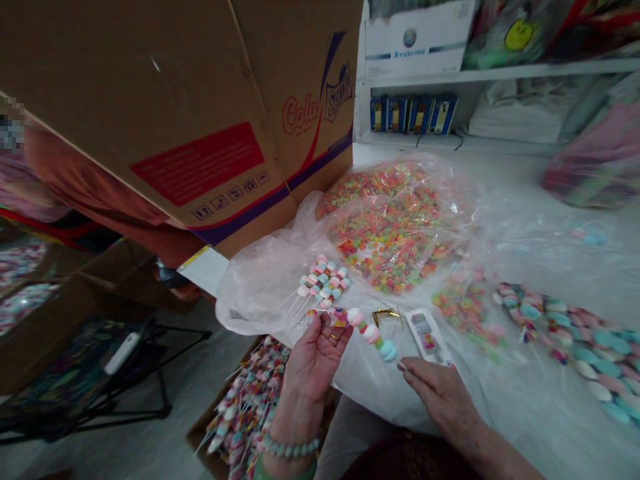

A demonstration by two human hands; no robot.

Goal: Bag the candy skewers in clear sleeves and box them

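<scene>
A skewer of pink, white and blue marshmallow-like candies [371, 333], with small green and orange pieces between, lies across between my hands. My right hand [440, 390] pinches the thin stick at its blue end. Palm up, my left hand [317, 353] has its fingers closed at the other end, on a small pink-and-yellow piece [338, 318] whose exact kind I cannot make out. Just beyond the left fingers, several finished-looking candy skewers [325, 280] rest on clear plastic. Gold twist ties [387, 316] and a small white printed packet [426, 335] lie beyond the right hand.
A large clear bag of small colourful ring candies [395, 227] stands behind. Loose marshmallow candies [600, 347] lie at right. A tall cardboard box [200, 120] blocks the left back; a box of skewers [250, 400] sits below the table edge. Another person's arm [100, 173] shows left.
</scene>
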